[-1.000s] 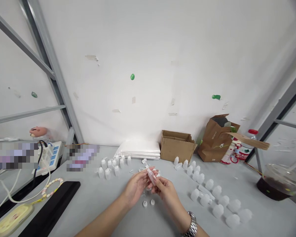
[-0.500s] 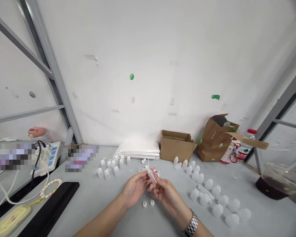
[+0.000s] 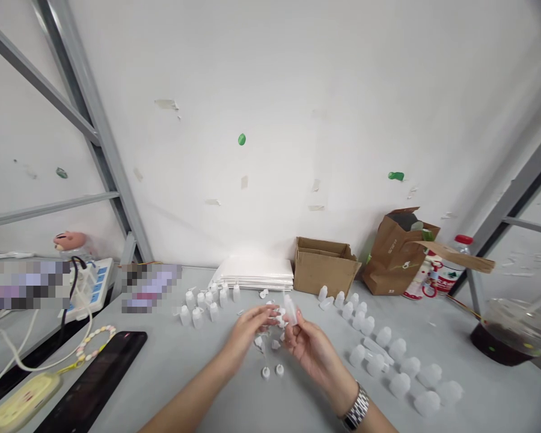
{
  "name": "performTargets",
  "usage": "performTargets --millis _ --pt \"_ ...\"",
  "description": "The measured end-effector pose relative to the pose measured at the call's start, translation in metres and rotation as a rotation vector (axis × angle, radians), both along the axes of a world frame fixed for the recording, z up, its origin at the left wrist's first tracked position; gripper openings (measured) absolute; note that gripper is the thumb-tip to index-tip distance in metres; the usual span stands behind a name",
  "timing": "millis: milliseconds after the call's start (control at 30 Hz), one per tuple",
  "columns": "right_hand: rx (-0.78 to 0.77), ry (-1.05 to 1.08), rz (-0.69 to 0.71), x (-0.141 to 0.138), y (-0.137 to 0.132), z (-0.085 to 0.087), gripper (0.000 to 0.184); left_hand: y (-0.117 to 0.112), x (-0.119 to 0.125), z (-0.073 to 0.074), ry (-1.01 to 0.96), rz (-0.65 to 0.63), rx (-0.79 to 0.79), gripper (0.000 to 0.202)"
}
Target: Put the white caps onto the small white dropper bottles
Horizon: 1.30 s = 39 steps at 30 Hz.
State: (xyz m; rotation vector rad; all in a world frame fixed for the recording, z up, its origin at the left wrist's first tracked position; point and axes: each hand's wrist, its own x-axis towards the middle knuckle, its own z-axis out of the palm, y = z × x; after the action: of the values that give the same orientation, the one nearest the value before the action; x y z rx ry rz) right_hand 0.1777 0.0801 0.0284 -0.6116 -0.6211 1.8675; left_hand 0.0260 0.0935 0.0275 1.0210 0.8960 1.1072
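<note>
A small translucent squeeze bottle point(image 3: 290, 310) stands nearly upright in the fingers of my right hand point(image 3: 309, 349). My left hand point(image 3: 247, 331) is just left of it, fingers stretched and apart, with nothing visible in them. Around and below the fingertips lie white caps point(image 3: 258, 341), partly hidden by the hands. Two small white nozzle caps point(image 3: 265, 373) stand on the grey table nearer to me. To the left, several bottles with nozzle tops point(image 3: 197, 317) are grouped. Several translucent bottles without nozzles point(image 3: 384, 335) spread out on the right, two or three lying down.
At the wall are a white stack of sheets or bags point(image 3: 252, 273), an open cardboard box point(image 3: 325, 267) and a brown paper bag point(image 3: 390, 258). A cup of dark drink point(image 3: 500, 343) sits far right. Left are a black phone point(image 3: 94, 382), a bead bracelet point(image 3: 90, 346) and a power strip point(image 3: 92, 291).
My left hand has let go of the bottle. My right hand has carried it slightly right and turned it more upright. More white caps show between the hands.
</note>
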Motion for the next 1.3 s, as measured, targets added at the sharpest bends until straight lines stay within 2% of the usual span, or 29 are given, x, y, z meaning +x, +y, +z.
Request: performTargets --millis 67,100,200,267,400,633,733,833,900,1033,1133,1200,1300 --pt "-0.003 0.007 -0.067 0.007 0.003 0.004 0.026 0.001 -0.004 -0.001 0.335 0.062 0.225 0.025" --pt "-0.004 0.012 -0.087 0.01 0.004 0.006 0.025 0.002 -0.006 -0.002 0.479 0.055 0.331 0.024" --pt "0.011 0.004 -0.098 0.014 0.005 0.007 0.025 0.001 -0.01 -0.01 0.751 -0.052 0.526 0.024" --pt "0.034 -0.008 -0.076 0.012 0.004 0.007 0.026 0.001 -0.01 -0.018 0.823 -0.102 0.584 0.027" --pt "0.058 -0.034 -0.04 0.007 0.001 0.006 0.029 0.003 -0.009 -0.028 0.833 -0.121 0.663 0.02" --pt "0.175 -0.137 -0.033 0.004 -0.002 0.004 0.029 -0.001 -0.003 -0.02 1.103 -0.103 0.675 0.015" --pt "0.214 -0.286 -0.082 0.003 -0.002 0.001 0.03 -0.001 -0.002 -0.015 0.971 0.013 0.59 0.017" --pt "0.261 -0.448 -0.137 0.0 -0.001 -0.001 0.036 0.003 -0.003 -0.007 0.691 0.188 0.43 0.022" --pt "0.28 -0.516 -0.167 -0.003 -0.002 -0.003 0.039 0.005 -0.005 -0.002 0.461 0.242 0.322 0.029" --pt "0.297 -0.645 -0.214 -0.012 -0.005 -0.007 0.039 0.005 -0.005 0.003 0.059 0.2 0.072 0.034" --pt "0.326 -0.774 -0.24 -0.016 -0.009 -0.011 0.036 0.001 -0.003 0.003 -0.135 0.13 -0.035 0.028" --pt "0.367 -0.842 -0.241 -0.018 -0.012 -0.013 0.032 -0.001 -0.001 0.003 -0.161 0.074 -0.049 0.024" --pt "0.424 -0.936 -0.255 -0.018 -0.014 -0.013 0.026 -0.001 -0.002 0.005 -0.096 0.034 -0.028 0.023"
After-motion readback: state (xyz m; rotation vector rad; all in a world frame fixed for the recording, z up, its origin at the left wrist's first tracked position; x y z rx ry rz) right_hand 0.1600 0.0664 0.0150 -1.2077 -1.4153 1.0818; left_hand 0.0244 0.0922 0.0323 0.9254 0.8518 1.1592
